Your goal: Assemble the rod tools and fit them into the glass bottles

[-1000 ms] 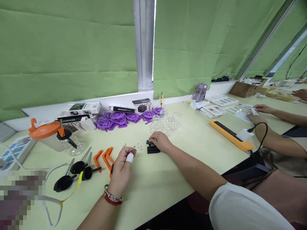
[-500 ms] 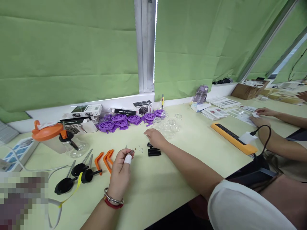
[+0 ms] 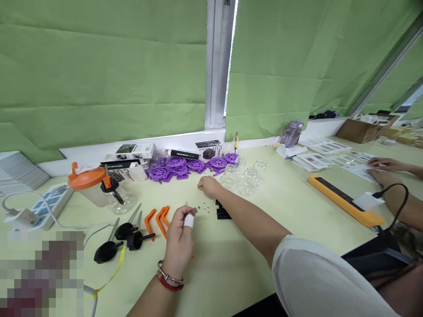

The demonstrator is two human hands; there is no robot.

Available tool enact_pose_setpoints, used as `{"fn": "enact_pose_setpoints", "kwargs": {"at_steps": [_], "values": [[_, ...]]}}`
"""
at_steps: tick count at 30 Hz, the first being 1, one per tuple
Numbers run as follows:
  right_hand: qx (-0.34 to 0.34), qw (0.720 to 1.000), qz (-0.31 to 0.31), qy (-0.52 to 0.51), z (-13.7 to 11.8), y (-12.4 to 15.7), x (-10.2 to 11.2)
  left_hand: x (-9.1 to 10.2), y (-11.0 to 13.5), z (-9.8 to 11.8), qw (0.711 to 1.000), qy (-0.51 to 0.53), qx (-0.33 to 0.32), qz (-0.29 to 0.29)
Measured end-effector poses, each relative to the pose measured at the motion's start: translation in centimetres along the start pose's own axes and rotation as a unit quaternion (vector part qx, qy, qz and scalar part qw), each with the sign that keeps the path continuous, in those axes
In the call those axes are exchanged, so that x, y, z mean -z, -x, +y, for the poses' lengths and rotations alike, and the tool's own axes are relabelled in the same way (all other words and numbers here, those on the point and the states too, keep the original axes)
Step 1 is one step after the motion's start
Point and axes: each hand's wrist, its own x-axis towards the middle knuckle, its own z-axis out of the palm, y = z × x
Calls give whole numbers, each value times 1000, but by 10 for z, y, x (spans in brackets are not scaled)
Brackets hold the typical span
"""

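My left hand, its thumb wrapped in white, is closed around small metal pieces too small to name. Beyond its fingertips, several tiny metal nuts lie loose on the table. My right hand reaches farther out with curled fingers close to the tabletop; what they pinch, if anything, is hidden. Partly behind my right forearm are short black bars. Clear glass jars stand just past the right hand. Left of my left hand are orange angled handles and black round parts with metal rods.
Purple wheel-like parts line the wall beside printed boxes. An orange-lidded shaker stands at left. To the right sit an orange power strip and a bottle. Another person's hands handle sheets.
The view has turned left, so the table's contents sit farther right. My right hand has moved left, away from the black bars. My left hand keeps its pinch near the nuts.
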Motion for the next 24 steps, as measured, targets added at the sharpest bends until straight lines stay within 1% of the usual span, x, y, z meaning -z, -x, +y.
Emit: {"fn": "enact_pose_setpoints", "kwargs": {"at_steps": [4, 8, 12, 18, 24], "values": [[6, 1000, -9, 14, 1, 0, -4, 0, -2, -1, 1000, -5, 1, 4], [5, 1000, -5, 21, 2, 3, -6, 1, -3, -2, 1000, -12, -7, 6], [20, 1000, -5, 21, 5, 15, -4, 1, -2, -3, 1000, -29, -11, -8], [42, 999, -17, 21, 12, 34, 1, -3, -1, -8, 999, -17, -19, -22], [51, 998, -22, 29, 12, 32, 2, -3, -1, -11, 1000, -11, -12, -16]]}}
